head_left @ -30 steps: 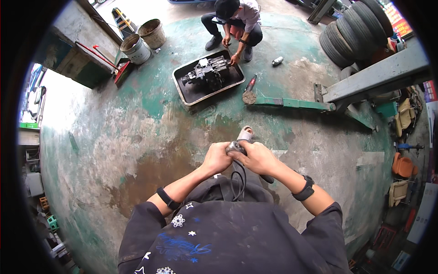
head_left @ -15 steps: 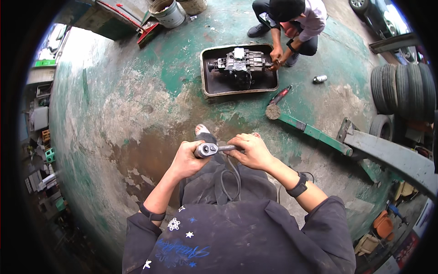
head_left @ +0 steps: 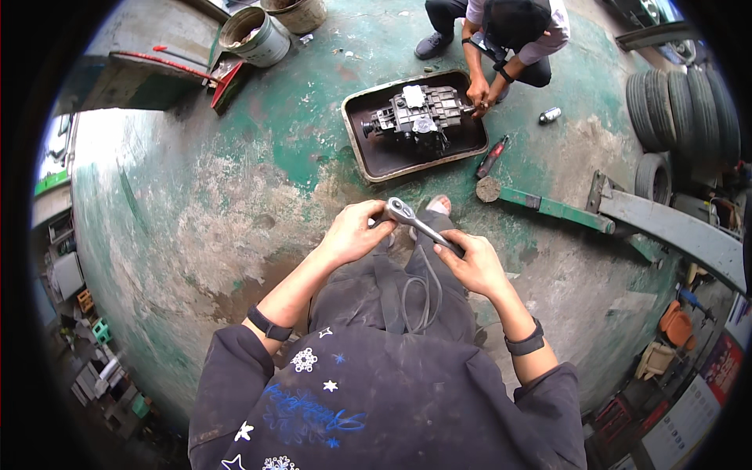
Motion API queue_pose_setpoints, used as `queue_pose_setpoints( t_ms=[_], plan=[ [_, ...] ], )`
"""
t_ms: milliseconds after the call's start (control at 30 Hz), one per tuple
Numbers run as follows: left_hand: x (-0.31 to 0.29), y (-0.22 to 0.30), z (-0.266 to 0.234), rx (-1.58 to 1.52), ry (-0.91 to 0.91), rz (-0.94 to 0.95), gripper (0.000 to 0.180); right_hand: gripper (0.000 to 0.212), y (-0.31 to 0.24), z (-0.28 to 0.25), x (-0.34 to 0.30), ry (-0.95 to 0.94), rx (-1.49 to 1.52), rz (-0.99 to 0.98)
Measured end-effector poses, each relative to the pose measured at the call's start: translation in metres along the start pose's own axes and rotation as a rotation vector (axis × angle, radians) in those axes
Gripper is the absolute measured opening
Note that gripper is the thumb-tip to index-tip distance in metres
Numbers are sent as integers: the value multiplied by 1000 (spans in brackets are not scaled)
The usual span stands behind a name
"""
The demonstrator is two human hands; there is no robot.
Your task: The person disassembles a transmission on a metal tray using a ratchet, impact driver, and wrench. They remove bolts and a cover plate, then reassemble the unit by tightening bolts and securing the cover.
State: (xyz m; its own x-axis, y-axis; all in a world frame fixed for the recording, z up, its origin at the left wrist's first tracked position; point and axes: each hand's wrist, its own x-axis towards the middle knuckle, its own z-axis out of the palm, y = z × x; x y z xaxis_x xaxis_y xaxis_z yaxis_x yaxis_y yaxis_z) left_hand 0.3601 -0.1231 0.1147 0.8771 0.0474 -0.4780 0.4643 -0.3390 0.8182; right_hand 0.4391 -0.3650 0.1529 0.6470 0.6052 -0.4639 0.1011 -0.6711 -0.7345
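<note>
Both my hands hold a silver ratchet wrench (head_left: 424, 227) in front of my waist. My left hand (head_left: 352, 233) closes its fingertips at the round ratchet head, which partly hides behind the thumb and fingers. Around the handle's end, my right hand (head_left: 475, 265) is closed. Ahead of me on the floor, a metal gearbox (head_left: 427, 111) lies in a dark rectangular tray (head_left: 423, 168). A co-worker (head_left: 517, 39) squats at the tray's far right, both hands at the gearbox's right-hand shaft end.
A red and black power tool (head_left: 492, 157) lies right of the tray, near a green lift arm (head_left: 560, 209). A spray can (head_left: 550, 115) and stacked tyres (head_left: 681, 110) are farther right. Buckets (head_left: 262, 43) and a red dustpan (head_left: 227, 86) stand at the far left.
The ratchet wrench has swung, its head now farther forward and its handle slanting toward my right hand. I have stepped toward the tray. The co-worker stays at the gearbox.
</note>
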Motion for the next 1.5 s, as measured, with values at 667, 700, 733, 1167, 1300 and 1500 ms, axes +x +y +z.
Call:
queue_pose_setpoints(
  t_ms=[667, 700, 733, 1167, 1300, 1500],
  plan=[
    [231, -52, -55, 262, -302, 154, 32, 29, 66, 11, 242, -54, 68, 108],
    [246, -64, -53, 245, -325, 151, 32, 33, 68, 20, 256, -113, 58, 154],
    [261, -77, -53, 262, -364, 160, 32, 38, 70, 29, 272, -119, 85, 183],
    [402, -336, -103, -221, -691, -290, 34, 34, 132, 198, 492, -235, 280, 556],
    [413, -394, -92, -656, -512, -660, 33, 28, 146, 249, 527, 10, 240, 569],
    [437, -440, -86, -755, -505, -804, 59, 27, 170, 288, 540, 37, 393, 877]
  ],
)
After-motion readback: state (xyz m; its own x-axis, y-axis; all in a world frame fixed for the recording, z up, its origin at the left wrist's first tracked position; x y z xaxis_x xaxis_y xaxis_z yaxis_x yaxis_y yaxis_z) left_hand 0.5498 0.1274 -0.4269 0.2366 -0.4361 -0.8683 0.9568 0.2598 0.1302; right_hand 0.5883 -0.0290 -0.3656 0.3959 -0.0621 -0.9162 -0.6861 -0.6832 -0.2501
